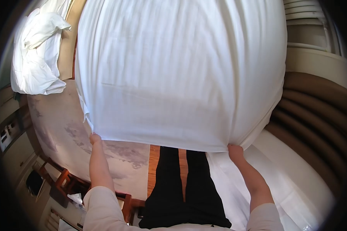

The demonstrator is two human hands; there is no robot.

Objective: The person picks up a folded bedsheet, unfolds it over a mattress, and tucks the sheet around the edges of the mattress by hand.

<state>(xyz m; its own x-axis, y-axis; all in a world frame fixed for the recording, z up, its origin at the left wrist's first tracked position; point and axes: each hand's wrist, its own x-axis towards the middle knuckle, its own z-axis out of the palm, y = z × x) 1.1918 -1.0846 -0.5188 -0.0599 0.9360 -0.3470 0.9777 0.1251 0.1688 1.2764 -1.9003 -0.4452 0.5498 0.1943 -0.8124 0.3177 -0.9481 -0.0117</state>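
A large white sheet (pixel 162 84) with faint stripes spreads out in front of me, its near edge pulled taut between my hands. My left hand (pixel 95 138) is closed on the sheet's near left corner. At the right, my right hand (pixel 235 151) grips the same near edge, and folds run up the cloth from it. Both arms are stretched forward and apart. Beneath the near edge my legs in black trousers (pixel 185 184) show. What lies under or behind the raised sheet is hidden.
White bedding (pixel 40 50) is heaped at the upper left. A patterned rug (pixel 123 165) covers wooden floor at the left, near a wooden chair (pixel 67 179). To my right are a white-covered bed (pixel 289 169) and a brown ribbed headboard (pixel 316 104).
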